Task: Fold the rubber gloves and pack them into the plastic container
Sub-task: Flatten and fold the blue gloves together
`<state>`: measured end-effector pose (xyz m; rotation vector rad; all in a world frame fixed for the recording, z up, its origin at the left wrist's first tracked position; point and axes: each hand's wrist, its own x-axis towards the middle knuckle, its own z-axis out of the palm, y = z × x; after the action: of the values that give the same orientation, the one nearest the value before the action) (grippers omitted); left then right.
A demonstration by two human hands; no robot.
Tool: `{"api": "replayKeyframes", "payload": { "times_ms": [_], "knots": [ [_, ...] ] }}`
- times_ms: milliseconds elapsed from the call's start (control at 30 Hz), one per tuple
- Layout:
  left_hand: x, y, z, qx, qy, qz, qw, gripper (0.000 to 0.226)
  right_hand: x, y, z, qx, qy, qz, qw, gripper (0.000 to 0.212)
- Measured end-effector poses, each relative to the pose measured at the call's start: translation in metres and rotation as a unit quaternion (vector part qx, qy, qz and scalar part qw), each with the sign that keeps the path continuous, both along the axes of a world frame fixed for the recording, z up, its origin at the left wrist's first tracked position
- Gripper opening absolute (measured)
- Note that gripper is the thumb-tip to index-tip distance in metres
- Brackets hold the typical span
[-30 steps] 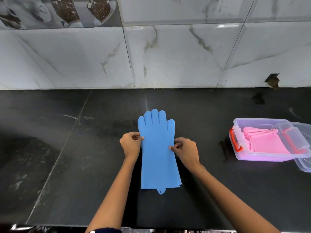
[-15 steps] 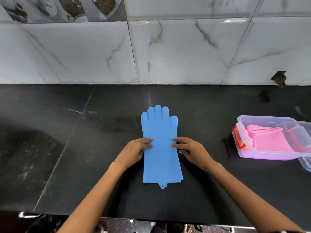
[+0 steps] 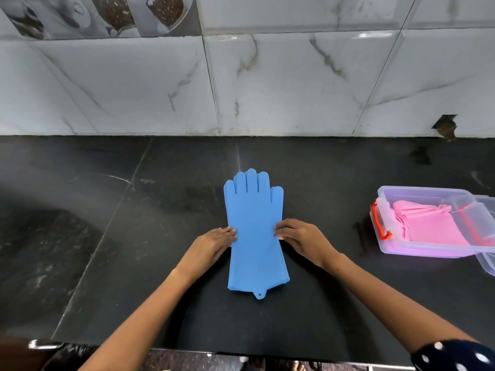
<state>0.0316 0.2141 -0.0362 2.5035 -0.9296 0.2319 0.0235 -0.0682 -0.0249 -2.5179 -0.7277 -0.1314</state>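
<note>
I can't tell whether the blue gloves [image 3: 255, 236] are one glove or two stacked; a second edge peeks out along the right cuff side, so likely a pair, but the lower layer is mostly hidden. The plastic container [image 3: 417, 247] is cut off at the right edge of the view, and the clear lid [image 3: 486, 263] leaning at its near right corner is only partly visible. Pink gloves [image 3: 431, 226] lie folded inside it.

My left hand [image 3: 211, 245] lies palm down, its fingers [image 3: 229, 234] straight and together, tips touching the glove's left edge at mid-length. My right hand [image 3: 302, 236] mirrors it on the right edge, fingers flat and slightly spread, clamped on nothing.

The blue gloves lie flat on the dark surface [image 3: 134, 236], centre of view, well apart from the container. Their long axis runs away from me: fingertips point toward the tiled wall [image 3: 267, 84], cuff and hanging tab toward me.
</note>
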Motion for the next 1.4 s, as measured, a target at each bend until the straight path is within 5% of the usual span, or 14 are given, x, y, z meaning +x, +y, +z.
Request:
{"api": "replayKeyframes", "payload": {
  "times_ms": [167, 333, 500, 867, 1000, 1400],
  "knots": [
    [-0.015, -0.025, 0.006, -0.147, 0.107, 0.088, 0.979, 0.023, -0.015, -0.003, 0.001, 0.083, 0.058, -0.093, 0.991, 0.013],
    [-0.016, -0.058, 0.013, -0.295, 0.251, 0.318, 0.865, 0.015, -0.005, 0.008, 0.005, 0.214, 0.220, -0.307, 0.901, 0.019],
    [-0.010, -0.065, 0.013, -0.312, 0.278, 0.401, 0.815, 0.019, 0.003, 0.015, 0.008, 0.227, 0.251, -0.356, 0.871, 0.018],
    [-0.030, -0.077, 0.005, -0.328, 0.201, 0.405, 0.829, 0.006, -0.012, 0.027, 0.003, 0.222, 0.194, -0.375, 0.879, 0.012],
    [-0.016, -0.084, 0.007, -0.330, 0.201, 0.403, 0.830, 0.018, -0.018, 0.026, -0.001, 0.225, 0.143, -0.375, 0.888, 0.029],
    [-0.011, -0.086, 0.017, -0.270, 0.203, 0.401, 0.851, 0.031, -0.018, 0.029, -0.001, 0.224, 0.098, -0.396, 0.885, 0.011]
  ]
}}
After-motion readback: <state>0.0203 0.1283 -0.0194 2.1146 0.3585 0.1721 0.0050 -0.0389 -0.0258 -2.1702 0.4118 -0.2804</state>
